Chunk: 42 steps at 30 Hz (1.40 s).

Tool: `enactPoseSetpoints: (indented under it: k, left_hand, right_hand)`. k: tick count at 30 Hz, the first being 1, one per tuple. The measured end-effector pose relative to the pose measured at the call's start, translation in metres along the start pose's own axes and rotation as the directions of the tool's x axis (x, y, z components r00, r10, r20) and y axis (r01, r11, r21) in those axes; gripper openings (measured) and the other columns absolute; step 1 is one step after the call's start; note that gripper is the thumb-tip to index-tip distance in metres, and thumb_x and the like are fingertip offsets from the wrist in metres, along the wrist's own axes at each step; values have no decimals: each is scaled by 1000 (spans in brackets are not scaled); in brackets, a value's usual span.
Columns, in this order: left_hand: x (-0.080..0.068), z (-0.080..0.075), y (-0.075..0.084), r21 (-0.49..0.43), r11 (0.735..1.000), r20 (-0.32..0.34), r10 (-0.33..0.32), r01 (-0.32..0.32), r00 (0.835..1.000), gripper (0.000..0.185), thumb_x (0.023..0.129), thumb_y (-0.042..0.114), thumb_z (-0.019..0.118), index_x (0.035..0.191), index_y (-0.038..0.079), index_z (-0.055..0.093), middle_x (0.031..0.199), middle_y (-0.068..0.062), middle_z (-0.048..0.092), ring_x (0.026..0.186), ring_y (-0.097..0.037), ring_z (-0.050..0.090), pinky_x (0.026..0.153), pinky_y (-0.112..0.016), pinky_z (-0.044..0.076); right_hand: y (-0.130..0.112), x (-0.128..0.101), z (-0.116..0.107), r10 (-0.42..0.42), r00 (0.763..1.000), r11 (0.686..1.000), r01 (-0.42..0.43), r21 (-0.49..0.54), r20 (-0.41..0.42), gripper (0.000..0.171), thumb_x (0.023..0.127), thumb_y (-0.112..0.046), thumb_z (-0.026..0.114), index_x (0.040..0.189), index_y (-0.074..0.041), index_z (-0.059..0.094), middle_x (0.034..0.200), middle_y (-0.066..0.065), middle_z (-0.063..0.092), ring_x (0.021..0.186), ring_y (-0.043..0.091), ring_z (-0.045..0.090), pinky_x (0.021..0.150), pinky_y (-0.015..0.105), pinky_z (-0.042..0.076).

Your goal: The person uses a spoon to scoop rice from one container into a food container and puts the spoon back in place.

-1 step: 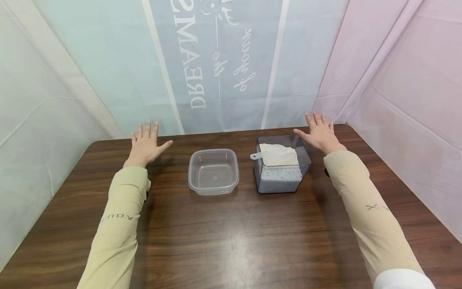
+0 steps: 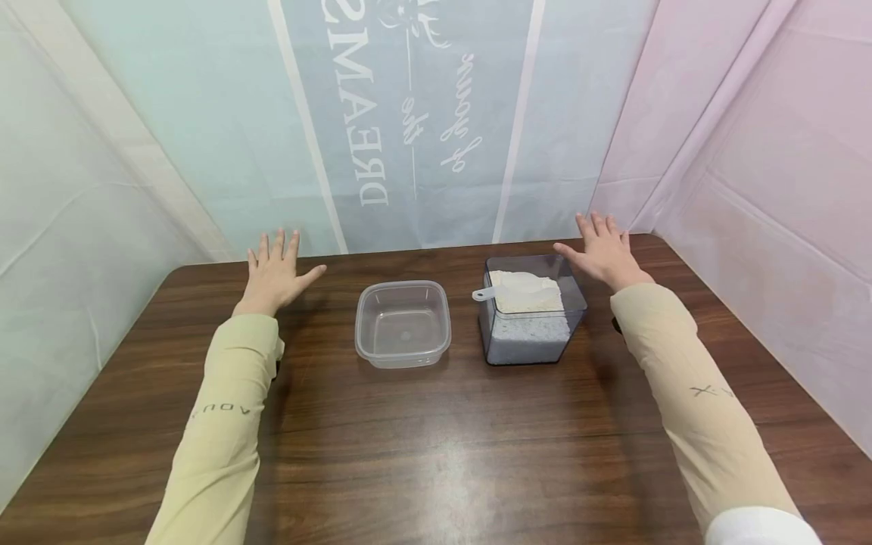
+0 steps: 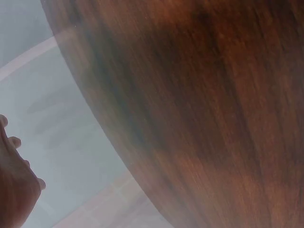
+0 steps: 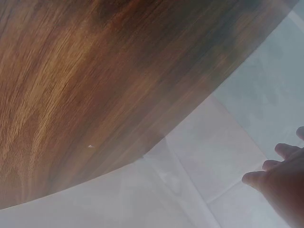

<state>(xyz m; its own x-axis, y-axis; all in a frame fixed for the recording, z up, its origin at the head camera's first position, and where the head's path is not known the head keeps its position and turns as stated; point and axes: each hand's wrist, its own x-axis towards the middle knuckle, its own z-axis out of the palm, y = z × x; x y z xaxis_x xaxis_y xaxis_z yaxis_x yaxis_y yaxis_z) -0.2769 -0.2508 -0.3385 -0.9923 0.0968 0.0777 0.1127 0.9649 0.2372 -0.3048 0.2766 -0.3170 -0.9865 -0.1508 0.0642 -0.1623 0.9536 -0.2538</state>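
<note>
Watching remotely, I saw the left hand point(image 2: 272, 277) and right hand point(image 2: 602, 253) splayed wide, the clear tub point(image 2: 403, 356) between them, the powder-filled bin point(image 2: 527, 351) near the right.

A pale curtain point(image 2: 450, 219) with white lettering point(image 2: 361, 110) hangs behind the brown wooden table point(image 2: 436, 431).

On the curtain point(image 2: 436, 212) beyond the far edge of the worktop point(image 2: 381, 462), 3 mirrored, sideways words are readable: "DREAMS", "the" and "of". The left sleeve point(image 2: 221, 428) carries letters, among them "U" and "A"; the right sleeve point(image 2: 681, 375), "X".
</note>
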Motion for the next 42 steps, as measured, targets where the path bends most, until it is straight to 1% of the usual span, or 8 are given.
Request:
enactPoseSetpoints:
  k: [9,16,20,24,29,35,42]
  left_hand:
    - [0,-3,-1,-14,1000,16,4,-4,1000,89,87,64,32,145,5,0,148,-25,-8,132,-44,-16,100,-61,-10]
    - [2,-7,1,-16,1000,43,24,-24,999,90,87,65,32,146,6,-1,148,-25,-7,132,-45,-13,101,-60,-8]
    - [3,-11,6,-15,999,64,53,-52,997,90,87,66,32,145,5,-1,148,-26,-5,132,-46,-10,102,-60,-5]
    - [4,-12,14,-12,996,79,85,-84,993,89,88,64,32,145,4,0,148,-26,-2,133,-45,-6,104,-58,-3]
    - [3,-11,22,5,992,84,124,-125,989,88,88,63,32,145,1,6,148,-26,5,134,-43,0,105,-56,-1]
    - [3,-10,30,9,988,105,150,-152,983,89,88,64,32,144,-1,10,147,-26,8,135,-43,2,105,-56,1]
    - [2,-15,38,6,982,92,186,-188,978,86,89,62,33,143,-2,14,147,-26,13,134,-42,7,107,-53,4]
  right_hand:
    - [2,-2,-2,-3,1000,1000,3,17,1,87,88,-62,33,144,0,9,146,30,2,132,48,-4,100,63,-4]
    - [1,-1,-5,-20,1000,999,20,30,-2,87,89,-61,34,144,1,8,145,31,3,131,50,1,103,60,2]
    - [0,-1,-7,-40,999,999,40,37,-3,86,89,-59,36,143,3,10,144,33,5,130,50,5,104,58,6]
    - [-2,-2,-9,-41,999,998,41,43,16,87,89,-59,36,143,3,9,144,32,6,131,49,5,104,57,7]
    - [-6,-3,-11,-43,998,999,42,35,39,87,89,-59,36,143,4,10,144,32,8,132,48,6,103,58,9]
    - [-9,-3,-13,-64,997,998,63,26,30,84,90,-56,38,141,7,15,142,33,13,131,48,10,104,57,11]
    - [-12,-5,-19,-83,996,996,82,38,35,82,91,-54,38,140,8,17,142,33,16,131,46,13,104,56,12]
